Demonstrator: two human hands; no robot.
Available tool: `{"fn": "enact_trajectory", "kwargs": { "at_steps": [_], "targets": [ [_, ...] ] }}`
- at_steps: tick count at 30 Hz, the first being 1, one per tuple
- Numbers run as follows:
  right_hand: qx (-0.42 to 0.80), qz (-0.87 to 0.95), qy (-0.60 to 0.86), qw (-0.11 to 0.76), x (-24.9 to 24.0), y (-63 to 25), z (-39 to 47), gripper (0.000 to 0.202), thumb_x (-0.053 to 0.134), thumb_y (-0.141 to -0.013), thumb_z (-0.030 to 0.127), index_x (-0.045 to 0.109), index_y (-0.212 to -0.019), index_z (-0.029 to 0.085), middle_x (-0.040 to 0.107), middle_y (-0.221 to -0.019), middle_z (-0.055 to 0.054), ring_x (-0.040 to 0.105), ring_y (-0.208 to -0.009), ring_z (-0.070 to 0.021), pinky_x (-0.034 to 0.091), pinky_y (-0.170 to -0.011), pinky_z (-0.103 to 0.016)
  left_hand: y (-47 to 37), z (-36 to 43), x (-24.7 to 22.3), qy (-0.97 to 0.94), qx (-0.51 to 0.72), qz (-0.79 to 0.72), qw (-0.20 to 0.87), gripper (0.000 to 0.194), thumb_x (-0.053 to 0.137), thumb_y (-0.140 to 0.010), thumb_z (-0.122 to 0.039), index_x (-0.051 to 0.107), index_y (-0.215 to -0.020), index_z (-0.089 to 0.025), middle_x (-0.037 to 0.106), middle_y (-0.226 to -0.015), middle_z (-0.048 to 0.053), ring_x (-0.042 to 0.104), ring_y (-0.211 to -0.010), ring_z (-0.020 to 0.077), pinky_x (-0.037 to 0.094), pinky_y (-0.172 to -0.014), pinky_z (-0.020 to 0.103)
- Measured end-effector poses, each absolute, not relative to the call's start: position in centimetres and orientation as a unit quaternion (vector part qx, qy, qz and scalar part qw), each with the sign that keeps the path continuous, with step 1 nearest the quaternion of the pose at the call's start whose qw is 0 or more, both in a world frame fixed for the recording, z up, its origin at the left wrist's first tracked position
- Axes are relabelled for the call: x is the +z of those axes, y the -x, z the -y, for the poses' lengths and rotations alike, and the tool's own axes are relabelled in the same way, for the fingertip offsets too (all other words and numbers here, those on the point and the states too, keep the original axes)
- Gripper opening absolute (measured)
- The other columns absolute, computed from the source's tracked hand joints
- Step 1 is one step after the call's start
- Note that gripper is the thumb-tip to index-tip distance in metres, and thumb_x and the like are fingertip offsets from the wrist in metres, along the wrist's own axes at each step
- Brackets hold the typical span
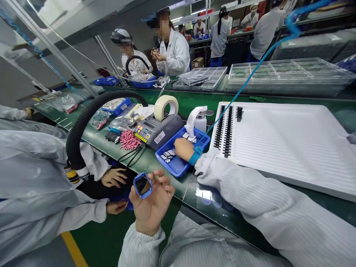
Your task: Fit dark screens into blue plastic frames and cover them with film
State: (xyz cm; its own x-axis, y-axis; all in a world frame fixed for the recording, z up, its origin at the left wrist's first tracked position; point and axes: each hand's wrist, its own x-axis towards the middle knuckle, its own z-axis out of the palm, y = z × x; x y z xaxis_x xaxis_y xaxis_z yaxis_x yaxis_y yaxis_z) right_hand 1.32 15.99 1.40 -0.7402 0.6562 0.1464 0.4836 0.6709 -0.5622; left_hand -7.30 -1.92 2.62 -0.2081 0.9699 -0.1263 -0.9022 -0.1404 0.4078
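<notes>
My left hand (152, 202) is raised in front of the bench edge, its thumb and fingers pinching a small blue watch case (142, 185) with a dark, square face. The other fingers of that hand are loosely curled. Over on the bench, my right hand (184, 149) reaches down into a blue plastic tray (178, 171), with a blue band around its wrist. Small white-and-black flat pieces (167, 155) lie in the tray on both sides of this hand. Its fingertips are hidden, so whether they grip a piece does not show.
A grey tape dispenser (160, 131) carries a tape roll (167, 107) behind the tray, beside pink pieces (129, 140). A white bottle (200, 121) stands behind; a white tray (278, 141) with black parts lies right. A black hose (75, 137) and a co-worker's hands (114, 177) are left.
</notes>
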Motion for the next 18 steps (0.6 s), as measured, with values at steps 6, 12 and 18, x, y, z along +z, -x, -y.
{"fn": "enact_trajectory", "kwargs": {
  "at_steps": [6, 12, 18],
  "targets": [
    [0.217, 0.925, 0.283, 0.127, 6.1, -8.2, -14.0, 0.016, 0.050, -0.090, 0.014, 0.062, -0.100, 0.015, 0.063, -0.087, -0.003, 0.061, -0.081, -0.0140, 0.050, -0.074, -0.030, 6.4, 1.3, 1.7, -0.104, 0.699, -0.241, 0.665, 0.033, 0.075, -0.058, -0.051, 0.068, -0.078, -0.025, 0.066, -0.095, -0.001, 0.059, -0.092, 0.0169, 0.051, -0.079, 0.029],
    [0.189, 0.931, 0.285, 0.127, 9.9, -18.2, -8.2, 0.059, 0.037, -0.080, 0.000, 0.053, -0.127, 0.032, 0.059, -0.095, -0.003, 0.059, -0.078, -0.0144, 0.049, -0.066, -0.026, 2.4, -0.3, 1.1, -0.202, 0.556, -0.237, 0.770, 0.035, 0.073, -0.064, -0.051, 0.072, -0.084, -0.023, 0.064, -0.115, 0.005, 0.054, -0.112, 0.0237, 0.046, -0.090, 0.032],
    [0.249, 0.860, 0.391, 0.216, 10.3, -22.7, -3.7, 0.013, 0.051, -0.084, 0.012, 0.060, -0.083, 0.022, 0.065, -0.074, 0.003, 0.060, -0.065, -0.0108, 0.044, -0.056, -0.020, -2.2, -1.4, 1.9, -0.305, 0.381, -0.167, 0.857, 0.040, 0.073, -0.065, -0.050, 0.074, -0.090, -0.019, 0.059, -0.125, 0.010, 0.054, -0.114, 0.0264, 0.038, -0.101, 0.039]
  ]
}}
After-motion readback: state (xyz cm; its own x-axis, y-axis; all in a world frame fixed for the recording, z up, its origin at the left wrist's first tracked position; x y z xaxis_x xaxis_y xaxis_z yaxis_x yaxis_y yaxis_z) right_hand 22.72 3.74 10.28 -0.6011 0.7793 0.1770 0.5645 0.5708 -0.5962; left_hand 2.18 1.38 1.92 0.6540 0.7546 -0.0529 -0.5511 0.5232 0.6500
